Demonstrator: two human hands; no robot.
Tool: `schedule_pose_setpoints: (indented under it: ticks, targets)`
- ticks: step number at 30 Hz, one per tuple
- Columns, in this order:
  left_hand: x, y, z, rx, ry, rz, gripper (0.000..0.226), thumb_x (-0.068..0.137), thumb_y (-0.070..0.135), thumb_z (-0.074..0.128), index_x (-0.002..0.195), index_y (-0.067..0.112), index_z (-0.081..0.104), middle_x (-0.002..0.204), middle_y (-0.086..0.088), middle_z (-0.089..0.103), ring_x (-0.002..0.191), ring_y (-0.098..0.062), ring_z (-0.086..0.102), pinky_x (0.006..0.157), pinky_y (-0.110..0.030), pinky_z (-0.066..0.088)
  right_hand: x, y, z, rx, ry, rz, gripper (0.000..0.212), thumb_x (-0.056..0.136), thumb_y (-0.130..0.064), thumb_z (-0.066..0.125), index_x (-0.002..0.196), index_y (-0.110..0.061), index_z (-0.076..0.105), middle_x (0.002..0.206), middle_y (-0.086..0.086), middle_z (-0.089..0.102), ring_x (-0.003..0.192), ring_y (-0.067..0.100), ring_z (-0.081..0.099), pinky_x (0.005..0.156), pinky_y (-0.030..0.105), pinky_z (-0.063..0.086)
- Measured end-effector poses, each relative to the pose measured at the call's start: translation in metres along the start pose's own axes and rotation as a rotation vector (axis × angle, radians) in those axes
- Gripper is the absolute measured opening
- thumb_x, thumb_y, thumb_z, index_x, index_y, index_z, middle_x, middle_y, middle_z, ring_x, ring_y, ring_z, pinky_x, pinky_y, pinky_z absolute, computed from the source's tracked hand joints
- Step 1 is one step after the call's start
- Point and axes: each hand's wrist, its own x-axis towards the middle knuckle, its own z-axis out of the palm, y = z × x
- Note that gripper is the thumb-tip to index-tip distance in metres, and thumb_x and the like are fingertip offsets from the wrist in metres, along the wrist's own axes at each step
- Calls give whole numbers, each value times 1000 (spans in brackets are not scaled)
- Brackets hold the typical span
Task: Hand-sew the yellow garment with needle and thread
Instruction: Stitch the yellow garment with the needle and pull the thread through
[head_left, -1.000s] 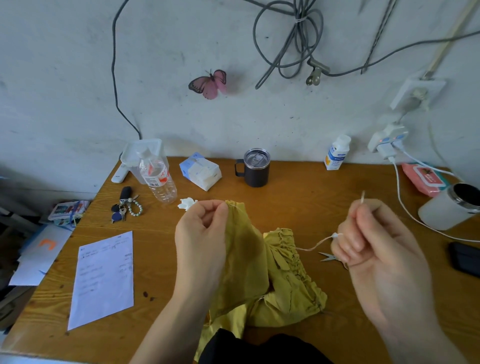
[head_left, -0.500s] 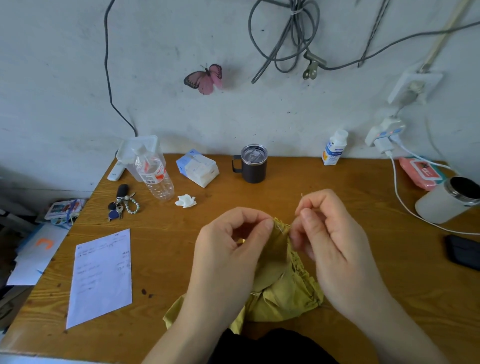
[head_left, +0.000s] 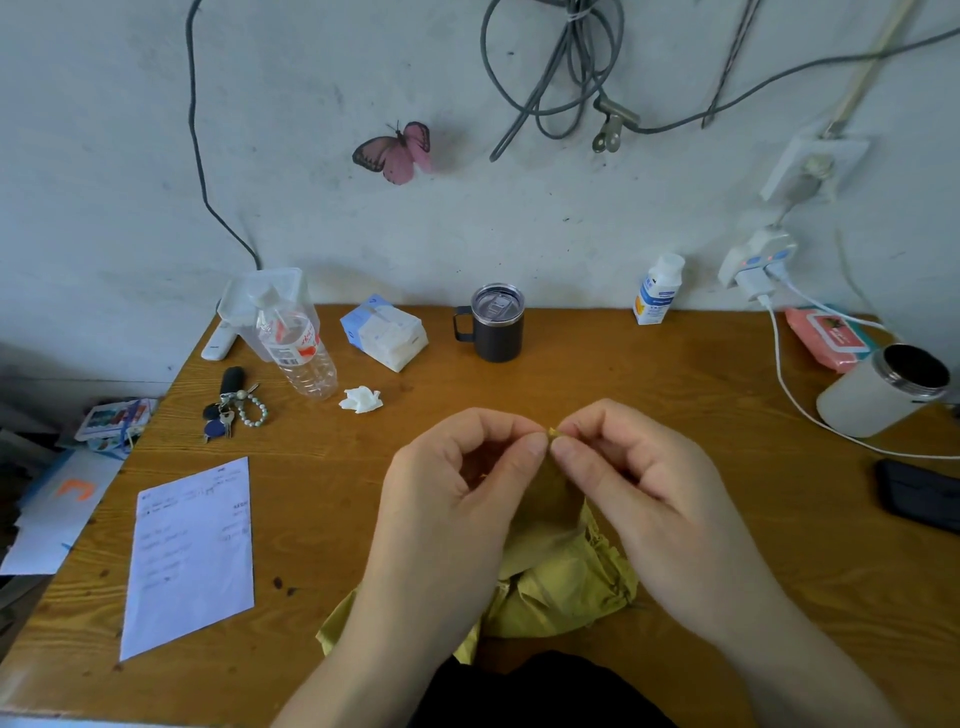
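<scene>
Yellow garment (head_left: 561, 587) lies bunched on the wooden table (head_left: 675, 395) near its front edge, between the person's forearms, with one fold lifted to the fingertips. The left hand (head_left: 457, 499) pinches that raised fold between curled thumb and forefinger, and the right hand (head_left: 639, 488) pinches the same tip from the other side, fingertips touching; whether a needle sits between them is too small to tell. Farther back are a crumpled tissue (head_left: 362, 400) and a black lidded mug (head_left: 496, 327), and a printed sheet (head_left: 192, 556) lies to the left.
</scene>
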Motion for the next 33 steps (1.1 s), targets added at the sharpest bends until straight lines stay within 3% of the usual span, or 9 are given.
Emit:
schedule_pose_setpoints:
  ticks: [2,5,9,13,17,22,27,30,33]
  targets:
    - [0,1,-1,-85,-40,-27,1,76,28,70,76,29,70,75,17,71,70,5,63,58,-5,45,-1,-1,-1,141,0,43,16,84,-31,53,76,-22,64,59,-8,58,54,1,51,49,12,39]
    - [-1,1,-3,-116,-96,-27,22,61,37,70,81,27,69,74,13,73,67,3,65,57,-6,46,-1,-3,-2,338,15,84,16,83,-24,54,72,-18,65,52,-12,55,48,-3,48,45,6,35]
    - [1,3,-5,-96,-74,-5,15,61,36,66,70,27,73,65,16,70,61,6,62,50,-3,42,-1,-3,-3,471,23,143,17,81,-24,55,73,-13,65,48,-13,46,42,-1,39,41,7,31]
    - [0,4,-4,-192,-97,24,19,66,37,63,77,26,73,63,13,68,59,5,60,51,-5,42,-2,-5,-3,548,15,143,16,82,-23,56,74,-13,66,49,-12,49,43,-2,42,42,8,34]
    - [-2,4,-3,-212,-102,32,20,63,36,68,80,27,73,67,12,72,60,3,64,51,-6,45,-3,-7,-2,517,29,97,15,81,-23,56,74,-16,67,55,-9,57,48,-1,49,46,7,36]
    - [-3,4,-2,-200,-26,79,17,66,37,66,78,28,75,65,14,71,60,4,63,52,-6,45,-5,-10,0,432,67,28,16,83,-22,55,77,-9,64,52,-13,52,47,-2,46,45,6,34]
    - [-6,5,1,-180,48,129,18,67,38,67,82,32,75,69,15,72,64,4,64,56,-9,48,-8,-10,0,308,104,-11,17,87,-29,54,80,-16,62,54,-13,49,49,-1,44,48,8,33]
    - [-8,6,1,-177,57,145,16,68,33,67,81,30,77,73,16,74,68,2,67,59,-8,49,-12,-10,-1,128,143,-75,24,92,-42,39,97,-29,59,62,-10,50,57,2,46,53,15,37]
    - [-9,9,2,-179,65,153,14,67,29,67,78,29,76,74,20,74,70,6,67,59,-5,48,-16,-12,-5,-208,212,-206,30,97,-30,30,114,-25,54,65,-16,47,63,1,51,57,11,37]
